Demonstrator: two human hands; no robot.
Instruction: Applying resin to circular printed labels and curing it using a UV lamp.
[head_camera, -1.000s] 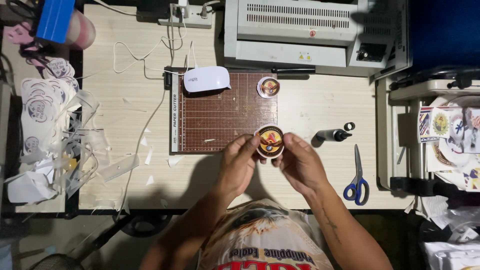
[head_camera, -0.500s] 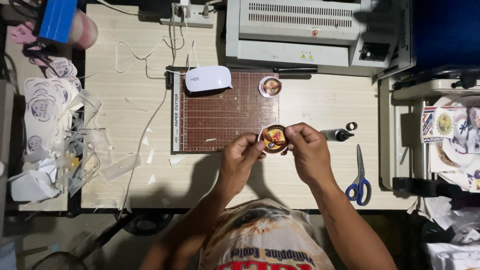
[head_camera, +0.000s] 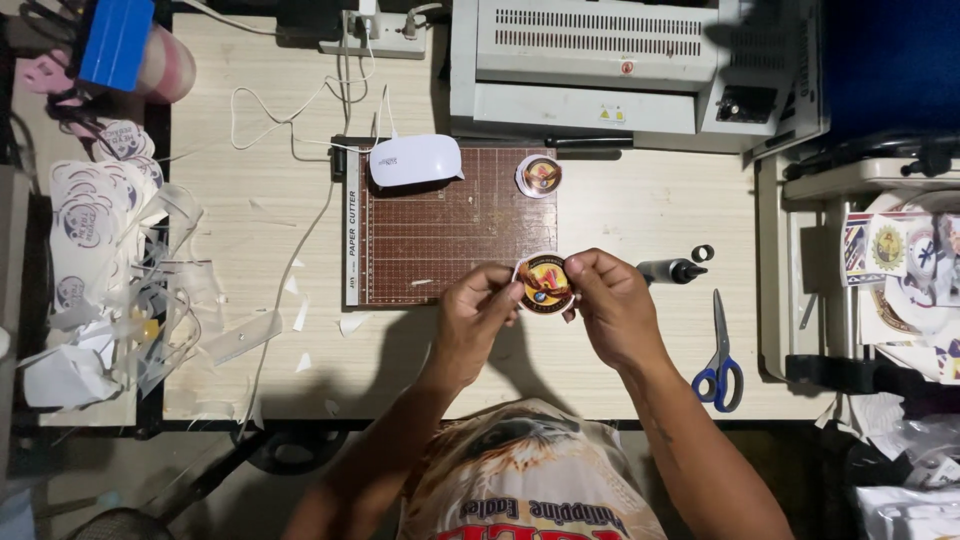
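Both hands pinch one round printed badge (head_camera: 545, 284) between them: left hand (head_camera: 478, 318) on its left edge, right hand (head_camera: 612, 305) on its right. Since a second ago the badge sits slightly lower and closer to the body, hands drawn tighter around it. A second badge (head_camera: 539, 176) lies beyond the hands on the cutting mat (head_camera: 440, 240); scissors (head_camera: 720, 355) lie right of the right hand on the bench (head_camera: 640, 215).

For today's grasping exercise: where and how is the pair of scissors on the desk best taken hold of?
Grip the scissors by the blue handle loops, coming from the near edge of the desk. They lie flat with the loops toward the person and the closed blades pointing away, so fingers can slip into the loops. The right hand is nearest.
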